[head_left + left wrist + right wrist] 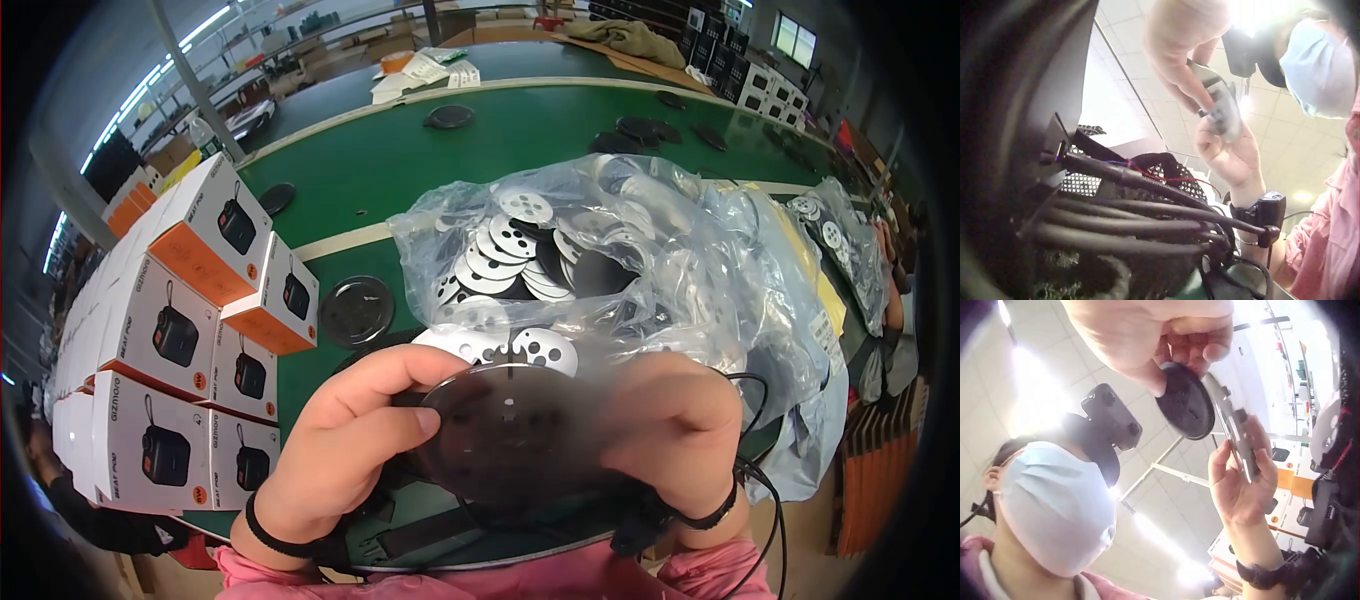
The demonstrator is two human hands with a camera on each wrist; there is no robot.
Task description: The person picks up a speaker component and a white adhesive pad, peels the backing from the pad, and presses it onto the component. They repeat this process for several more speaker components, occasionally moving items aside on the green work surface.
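Observation:
My left hand (345, 435) pinches the edge of a dark glossy round disc (490, 430), held up before the chest. Its thin, silvery side (1235, 428) with small knobs shows in the right wrist view. Blurred in the head view, my right hand (685, 430) is at the disc's other side. The right wrist view shows that hand pinching a smaller black round disc (1186, 403) close beside the first. Just beyond the hands lies a clear plastic bag (690, 250) of white round pieces with holes (490, 260).
White and orange speaker boxes (165, 335) are stacked at the left. A black round disc (357, 310) lies beside them, with several more on the green table (340, 160) further back. Black cables (765, 490) hang by the right wrist.

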